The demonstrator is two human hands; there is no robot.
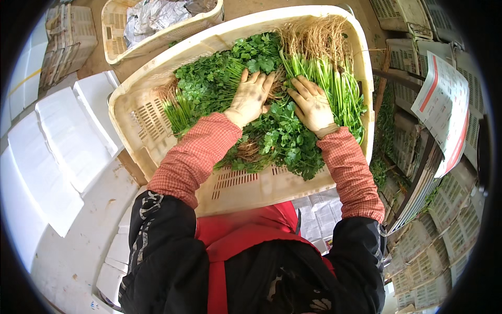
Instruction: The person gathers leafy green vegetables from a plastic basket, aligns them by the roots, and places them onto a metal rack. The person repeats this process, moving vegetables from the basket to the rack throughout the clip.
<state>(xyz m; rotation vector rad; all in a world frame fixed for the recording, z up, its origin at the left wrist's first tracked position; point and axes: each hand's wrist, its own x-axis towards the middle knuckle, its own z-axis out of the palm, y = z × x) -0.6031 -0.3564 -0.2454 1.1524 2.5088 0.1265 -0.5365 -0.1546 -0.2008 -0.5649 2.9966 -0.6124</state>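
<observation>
A large cream plastic crate (235, 196) in front of me holds bunches of leafy green stalks with roots attached, like Chinese celery or coriander. My left hand (251, 94), in what looks like a stained pale glove, lies palm down on the middle bunches (211, 74), fingers slightly apart. Palm down too, my right hand (311, 103) presses on the leaves and pale stems of the right-hand bunch (329, 70), whose roots point to the far side. Neither hand visibly grips anything. Leafy tops (298, 145) spread below the right hand, and a tangle of roots (248, 151) shows below the left.
Another crate (113, 35) with crumpled sheeting (157, 17) stands beyond, at upper left. White foam panels (74, 137) lie at left. On the right, a printed sheet (443, 106) sticks up beside a dark frame (419, 176), with stacked crates (423, 255) behind.
</observation>
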